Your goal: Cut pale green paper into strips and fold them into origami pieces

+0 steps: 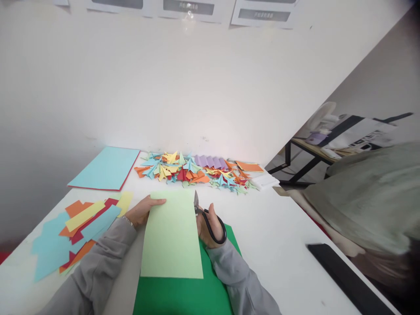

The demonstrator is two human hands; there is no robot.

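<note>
A light green paper sheet (172, 236) is held up over a dark green sheet (180, 295) on the white table. My left hand (142, 210) pinches its upper left edge, thumb on the front and the other fingers behind. At the sheet's right edge, my right hand (211, 227) holds black-handled scissors (210, 223), their blades pointing up beside the paper. Part of the right hand's fingers is hidden behind the sheet.
Coloured paper scraps (78, 227) lie at the left, below a light blue sheet stack (105, 168). Small folded papers (183, 170) line the wall. A black strip (348, 278) lies at the right, near a person's sleeve (370, 192).
</note>
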